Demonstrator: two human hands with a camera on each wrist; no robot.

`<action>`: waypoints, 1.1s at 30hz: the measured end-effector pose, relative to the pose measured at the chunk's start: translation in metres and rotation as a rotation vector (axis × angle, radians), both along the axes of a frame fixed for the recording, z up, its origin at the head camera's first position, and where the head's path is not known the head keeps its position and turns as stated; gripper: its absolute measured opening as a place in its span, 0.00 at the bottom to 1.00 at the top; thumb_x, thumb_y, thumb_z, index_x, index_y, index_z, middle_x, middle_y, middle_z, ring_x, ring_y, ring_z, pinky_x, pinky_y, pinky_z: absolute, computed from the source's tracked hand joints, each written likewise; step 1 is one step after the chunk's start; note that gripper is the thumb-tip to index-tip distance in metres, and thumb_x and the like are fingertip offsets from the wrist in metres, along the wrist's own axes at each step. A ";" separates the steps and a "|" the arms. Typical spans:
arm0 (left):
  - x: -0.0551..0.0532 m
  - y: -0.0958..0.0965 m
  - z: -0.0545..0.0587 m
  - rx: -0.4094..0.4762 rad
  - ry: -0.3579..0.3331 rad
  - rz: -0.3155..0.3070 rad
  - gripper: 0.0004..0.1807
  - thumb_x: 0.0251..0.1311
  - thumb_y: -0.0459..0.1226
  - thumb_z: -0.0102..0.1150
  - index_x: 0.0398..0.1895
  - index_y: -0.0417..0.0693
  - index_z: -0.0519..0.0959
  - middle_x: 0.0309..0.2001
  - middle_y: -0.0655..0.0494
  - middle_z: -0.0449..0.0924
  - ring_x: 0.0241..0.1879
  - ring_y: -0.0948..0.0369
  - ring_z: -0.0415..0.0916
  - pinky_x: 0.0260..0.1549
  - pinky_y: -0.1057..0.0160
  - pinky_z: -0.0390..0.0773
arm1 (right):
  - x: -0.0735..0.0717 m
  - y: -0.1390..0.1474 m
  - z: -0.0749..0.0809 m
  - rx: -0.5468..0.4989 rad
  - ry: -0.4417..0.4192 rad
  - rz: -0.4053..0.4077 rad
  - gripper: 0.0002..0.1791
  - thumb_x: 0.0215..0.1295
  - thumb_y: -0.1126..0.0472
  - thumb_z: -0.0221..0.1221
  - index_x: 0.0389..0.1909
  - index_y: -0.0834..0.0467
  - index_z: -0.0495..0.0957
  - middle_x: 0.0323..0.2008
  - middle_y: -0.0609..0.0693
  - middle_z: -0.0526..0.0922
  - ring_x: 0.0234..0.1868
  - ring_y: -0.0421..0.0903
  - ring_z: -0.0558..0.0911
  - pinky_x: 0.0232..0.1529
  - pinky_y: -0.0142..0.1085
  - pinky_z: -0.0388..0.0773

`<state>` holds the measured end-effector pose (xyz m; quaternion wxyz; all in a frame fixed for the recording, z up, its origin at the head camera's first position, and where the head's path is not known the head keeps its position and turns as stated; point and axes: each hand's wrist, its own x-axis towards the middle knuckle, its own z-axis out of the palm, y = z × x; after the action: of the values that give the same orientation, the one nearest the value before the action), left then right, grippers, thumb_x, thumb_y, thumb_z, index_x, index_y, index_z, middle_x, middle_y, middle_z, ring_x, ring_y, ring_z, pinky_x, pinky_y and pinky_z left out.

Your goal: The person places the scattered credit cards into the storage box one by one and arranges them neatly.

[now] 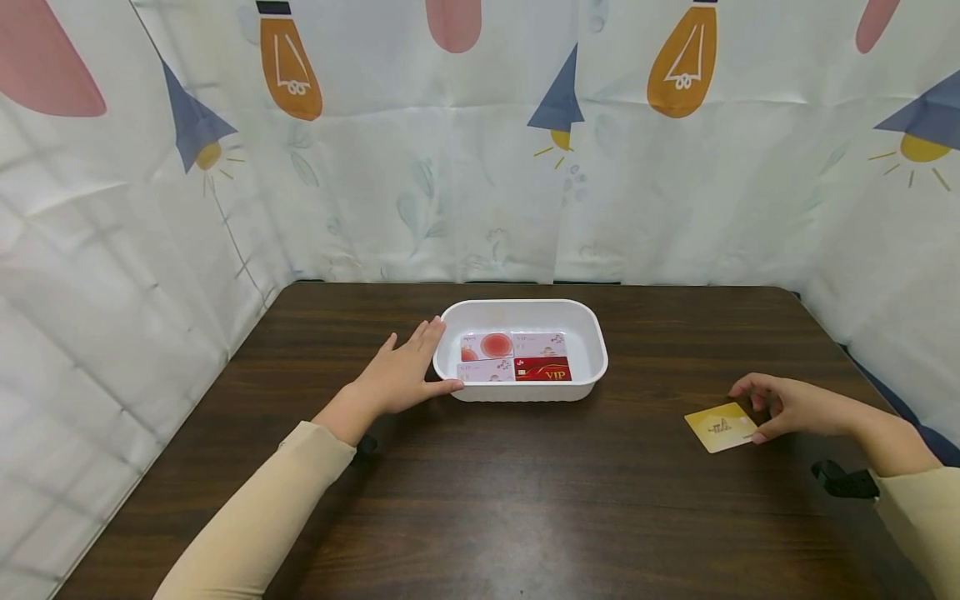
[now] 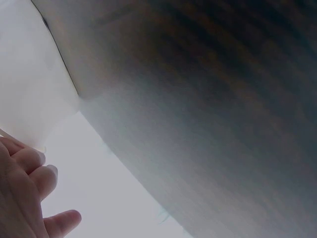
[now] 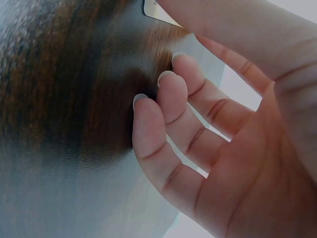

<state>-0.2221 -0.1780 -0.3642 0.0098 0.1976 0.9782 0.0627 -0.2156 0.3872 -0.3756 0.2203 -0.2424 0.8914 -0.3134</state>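
Note:
A white plastic tray (image 1: 521, 392) stands near the back middle of the table. Inside it lie several cards: pale pink ones (image 1: 540, 344) and a red VIP card (image 1: 542, 369). My left hand (image 1: 401, 371) rests against the tray's left end, fingers extended along the rim and thumb on the near left corner. To the right, my right hand (image 1: 795, 408) holds a yellow card (image 1: 722, 427) by its right side, between thumb and index finger. In the right wrist view only a corner of this card (image 3: 161, 15) shows, beside the thumb; the other fingers are curled near the tabletop.
The dark wooden table (image 1: 480, 483) spreads in front of both hands. Behind it hangs a white curtain (image 1: 480, 208) with printed lamps, which also runs along the left and right sides. A black strap (image 1: 843, 481) sits at the right wrist.

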 end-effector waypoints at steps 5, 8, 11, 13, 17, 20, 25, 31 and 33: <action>-0.001 0.000 -0.001 -0.003 0.003 -0.001 0.62 0.44 0.78 0.32 0.74 0.44 0.40 0.73 0.52 0.40 0.71 0.58 0.39 0.63 0.41 0.42 | -0.001 0.000 0.000 0.000 0.002 0.015 0.28 0.50 0.60 0.69 0.49 0.63 0.67 0.34 0.55 0.63 0.21 0.39 0.64 0.21 0.33 0.63; -0.001 0.000 -0.001 -0.005 0.005 -0.001 0.62 0.44 0.78 0.32 0.74 0.45 0.40 0.73 0.52 0.40 0.71 0.57 0.39 0.63 0.41 0.43 | -0.001 0.000 0.000 -0.004 0.007 0.019 0.27 0.50 0.60 0.69 0.48 0.62 0.67 0.34 0.55 0.63 0.21 0.39 0.64 0.20 0.33 0.64; -0.001 0.000 -0.002 -0.006 0.007 -0.001 0.62 0.44 0.78 0.32 0.74 0.45 0.40 0.73 0.52 0.40 0.71 0.57 0.39 0.63 0.41 0.44 | -0.002 0.000 0.000 -0.006 0.004 0.026 0.27 0.50 0.60 0.68 0.48 0.63 0.67 0.34 0.55 0.63 0.21 0.39 0.64 0.21 0.33 0.64; -0.001 -0.001 -0.002 -0.004 0.004 0.000 0.62 0.44 0.78 0.32 0.74 0.45 0.39 0.73 0.53 0.40 0.71 0.57 0.39 0.63 0.41 0.43 | -0.002 0.000 0.000 -0.009 -0.007 0.026 0.28 0.51 0.60 0.68 0.49 0.63 0.66 0.34 0.55 0.63 0.21 0.39 0.64 0.20 0.33 0.64; -0.002 -0.001 -0.004 0.005 0.005 -0.003 0.62 0.45 0.77 0.34 0.74 0.45 0.39 0.73 0.53 0.39 0.71 0.58 0.38 0.63 0.41 0.42 | -0.001 -0.002 0.000 -0.003 -0.022 0.012 0.29 0.51 0.60 0.68 0.50 0.64 0.65 0.35 0.55 0.62 0.21 0.40 0.63 0.20 0.34 0.63; -0.003 -0.002 -0.004 0.004 0.011 -0.005 0.62 0.45 0.77 0.35 0.74 0.45 0.39 0.73 0.53 0.39 0.71 0.58 0.38 0.63 0.41 0.42 | 0.000 -0.005 0.000 0.012 -0.007 -0.004 0.31 0.49 0.58 0.69 0.49 0.65 0.65 0.34 0.55 0.62 0.20 0.39 0.63 0.20 0.34 0.63; -0.003 -0.001 -0.004 0.002 0.011 -0.006 0.62 0.45 0.77 0.35 0.74 0.46 0.38 0.73 0.53 0.39 0.71 0.58 0.38 0.63 0.41 0.43 | -0.001 -0.008 -0.001 0.014 0.023 -0.004 0.30 0.48 0.58 0.70 0.47 0.64 0.65 0.33 0.55 0.62 0.20 0.38 0.63 0.20 0.33 0.64; -0.002 -0.001 -0.003 -0.004 0.004 -0.003 0.62 0.44 0.78 0.32 0.74 0.45 0.38 0.73 0.53 0.40 0.71 0.58 0.38 0.63 0.41 0.43 | -0.002 -0.010 0.001 0.005 -0.005 0.015 0.30 0.48 0.57 0.70 0.46 0.64 0.65 0.34 0.55 0.62 0.20 0.38 0.64 0.20 0.33 0.64; -0.002 -0.001 -0.002 -0.003 0.002 -0.004 0.62 0.44 0.78 0.32 0.74 0.45 0.38 0.73 0.53 0.40 0.71 0.58 0.38 0.63 0.41 0.43 | -0.002 -0.010 0.002 0.000 -0.021 0.016 0.30 0.48 0.58 0.70 0.45 0.65 0.63 0.34 0.56 0.63 0.20 0.38 0.64 0.21 0.33 0.65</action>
<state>-0.2240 -0.1788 -0.3662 0.0092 0.1995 0.9780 0.0608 -0.2179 0.3776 -0.3738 0.2324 -0.2462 0.8870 -0.3140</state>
